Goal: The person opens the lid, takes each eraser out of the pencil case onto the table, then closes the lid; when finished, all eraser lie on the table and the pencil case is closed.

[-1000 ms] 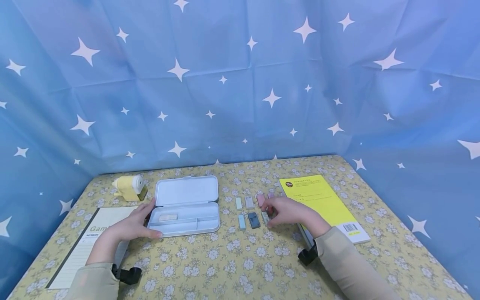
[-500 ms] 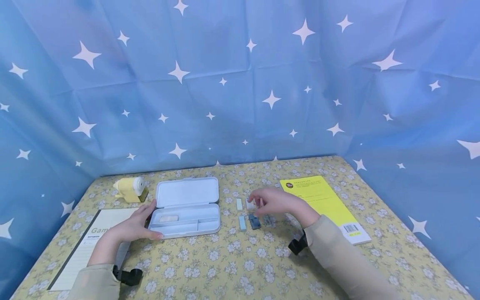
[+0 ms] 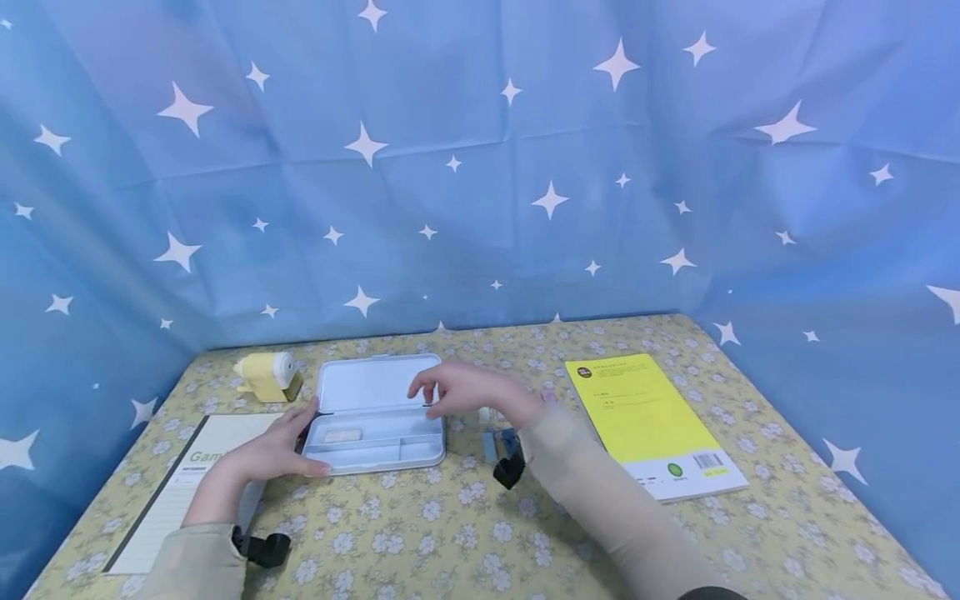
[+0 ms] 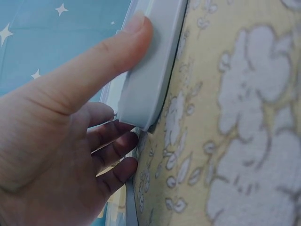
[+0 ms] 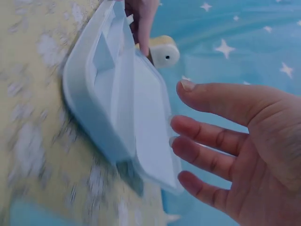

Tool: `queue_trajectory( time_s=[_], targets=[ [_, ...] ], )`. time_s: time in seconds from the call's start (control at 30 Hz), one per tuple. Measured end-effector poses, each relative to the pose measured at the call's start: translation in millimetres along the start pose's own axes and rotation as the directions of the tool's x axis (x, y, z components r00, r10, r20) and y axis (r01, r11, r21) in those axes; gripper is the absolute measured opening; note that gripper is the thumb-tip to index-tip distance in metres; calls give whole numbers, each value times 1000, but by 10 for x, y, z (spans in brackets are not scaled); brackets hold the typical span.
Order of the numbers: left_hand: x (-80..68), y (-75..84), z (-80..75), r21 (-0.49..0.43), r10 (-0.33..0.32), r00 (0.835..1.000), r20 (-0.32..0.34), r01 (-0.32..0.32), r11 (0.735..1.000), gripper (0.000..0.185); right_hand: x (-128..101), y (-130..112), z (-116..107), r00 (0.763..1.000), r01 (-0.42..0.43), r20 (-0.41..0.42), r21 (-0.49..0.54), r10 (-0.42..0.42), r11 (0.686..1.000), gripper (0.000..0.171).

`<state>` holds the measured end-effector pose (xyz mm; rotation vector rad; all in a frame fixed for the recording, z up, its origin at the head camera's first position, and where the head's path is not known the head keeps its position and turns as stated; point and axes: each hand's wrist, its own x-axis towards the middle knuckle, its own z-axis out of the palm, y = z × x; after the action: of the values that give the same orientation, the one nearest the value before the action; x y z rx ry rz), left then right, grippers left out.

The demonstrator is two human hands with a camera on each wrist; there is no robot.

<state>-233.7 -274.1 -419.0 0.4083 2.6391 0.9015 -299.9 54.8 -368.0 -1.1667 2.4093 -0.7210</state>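
Observation:
A pale blue pencil case [image 3: 367, 467] stands with its lid [image 3: 360, 383] folded back. A whitish eraser [image 3: 343, 435] lies in its rear left compartment. My left hand [image 3: 266, 450] holds the case at its left end, thumb pressed on the front wall and fingers round the side. Over the case's right side hovers my right hand [image 3: 468, 390], its fingers loosely bent and apart. Nothing shows between those fingers in the right wrist view. Beneath my right forearm, small erasers are partly hidden, among them a light blue eraser [image 3: 490, 447] and a purple one [image 3: 548, 395].
A yellow pencil sharpener [image 3: 266, 377] sits behind the left hand. The notebook [image 3: 176, 492] lies under the left forearm. On the right is a yellow book [image 3: 645, 408]. A starry blue curtain [image 3: 480, 208] hangs behind the flowered tablecloth [image 3: 420, 542].
My right hand has moved left from the small erasers to above the pencil case. My left hand keeps its place on the case.

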Motion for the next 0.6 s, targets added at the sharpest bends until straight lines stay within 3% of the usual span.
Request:
queue_trajectory(
  time_s=[0.3,0.6],
  targets=[
    [15,-24,41,-13,-20,1000,-6,20,1000,121,546,-210,88,997,12,80,-26,-10,1000,41],
    [32,-9,-6,-18,-12,1000,-10,11,1000,120,860,-331,233,992,15,124,-91,-4,996,50]
  ],
)
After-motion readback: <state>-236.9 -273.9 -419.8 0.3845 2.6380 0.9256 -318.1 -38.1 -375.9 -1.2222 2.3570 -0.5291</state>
